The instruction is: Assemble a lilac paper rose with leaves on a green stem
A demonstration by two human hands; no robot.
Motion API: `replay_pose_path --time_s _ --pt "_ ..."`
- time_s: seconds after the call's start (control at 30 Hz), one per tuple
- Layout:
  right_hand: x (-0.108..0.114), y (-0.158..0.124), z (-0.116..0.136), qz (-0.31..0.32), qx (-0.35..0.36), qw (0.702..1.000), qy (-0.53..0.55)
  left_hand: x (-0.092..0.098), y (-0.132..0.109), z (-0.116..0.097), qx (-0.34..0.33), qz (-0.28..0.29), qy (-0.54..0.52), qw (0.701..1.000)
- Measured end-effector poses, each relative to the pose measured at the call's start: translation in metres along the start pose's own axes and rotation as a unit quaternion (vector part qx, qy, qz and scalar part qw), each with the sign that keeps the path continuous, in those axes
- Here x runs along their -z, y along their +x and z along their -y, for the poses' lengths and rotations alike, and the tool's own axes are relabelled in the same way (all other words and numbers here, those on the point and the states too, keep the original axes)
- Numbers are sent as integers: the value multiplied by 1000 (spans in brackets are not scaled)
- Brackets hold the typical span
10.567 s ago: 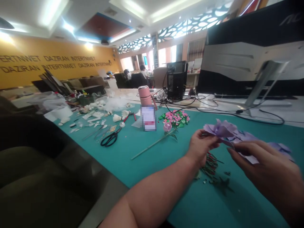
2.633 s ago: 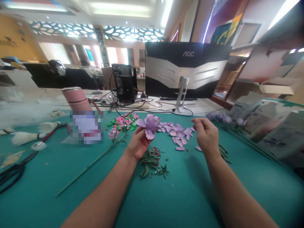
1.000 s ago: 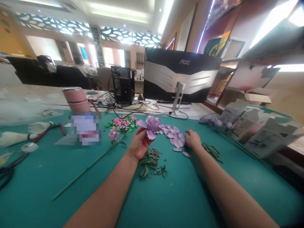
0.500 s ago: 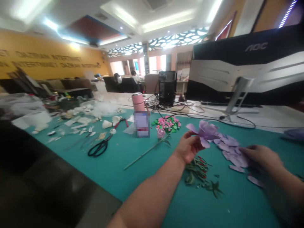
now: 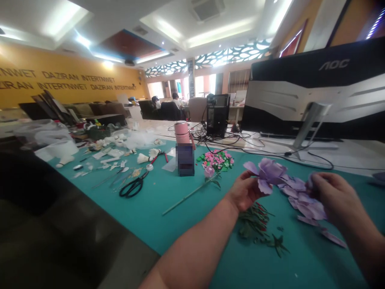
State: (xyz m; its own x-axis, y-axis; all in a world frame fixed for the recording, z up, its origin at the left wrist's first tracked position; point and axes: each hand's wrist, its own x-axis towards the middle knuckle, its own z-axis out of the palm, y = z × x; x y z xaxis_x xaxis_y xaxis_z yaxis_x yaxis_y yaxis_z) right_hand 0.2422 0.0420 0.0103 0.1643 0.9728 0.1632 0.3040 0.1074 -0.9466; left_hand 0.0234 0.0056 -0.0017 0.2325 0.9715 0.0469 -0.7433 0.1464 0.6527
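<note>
My left hand (image 5: 245, 191) holds a lilac artificial flower (image 5: 269, 172) by its base, and the flower's petals spread above my fingers. My right hand (image 5: 333, 196) is raised over a scattered pile of loose lilac petals (image 5: 303, 202), its fingers closed on one petal (image 5: 310, 182). Below my left hand lie green leaves with small red pieces (image 5: 254, 224). A finished pink bud on a long green stem (image 5: 209, 171) rests to the left.
A teal cutting mat (image 5: 168, 204) covers the table. On it stand a pink flask (image 5: 182, 132), a cluster of pink flowers (image 5: 216, 160) and black scissors (image 5: 132, 187). Cables and a computer tower (image 5: 217, 114) lie behind, with a monitor back (image 5: 313, 92) at right.
My right hand has lifted from the petal pile with a petal at its fingertips. My left hand keeps the flower, and the view has shifted only slightly.
</note>
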Motion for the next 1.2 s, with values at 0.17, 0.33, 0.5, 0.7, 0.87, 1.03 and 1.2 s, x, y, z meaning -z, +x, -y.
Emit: replay_pose_path --time_s 0.17,0.33,0.5,0.7,0.87,1.03,1.2 --pt "-20 -29 2 17 -12 998 67 -1 -3 -10 -18 -2 0 1000" --pt "-30 -43 25 97 13 994 44 -8 -12 -25 -50 -15 -37 998" --pt "-51 -47 56 162 -3 981 111 -14 -40 -63 -108 -31 -58 992" --pt "-128 -28 108 279 25 952 124 6 -93 -127 -221 -115 -52 967" --pt "-218 -5 139 292 92 952 -12 30 -116 -177 -298 -138 -57 943" --pt "-282 16 139 286 133 938 -143 53 -132 -200 -392 -118 -41 911" --pt "-307 24 141 292 137 922 -214 58 -137 -200 -399 -108 -29 910"
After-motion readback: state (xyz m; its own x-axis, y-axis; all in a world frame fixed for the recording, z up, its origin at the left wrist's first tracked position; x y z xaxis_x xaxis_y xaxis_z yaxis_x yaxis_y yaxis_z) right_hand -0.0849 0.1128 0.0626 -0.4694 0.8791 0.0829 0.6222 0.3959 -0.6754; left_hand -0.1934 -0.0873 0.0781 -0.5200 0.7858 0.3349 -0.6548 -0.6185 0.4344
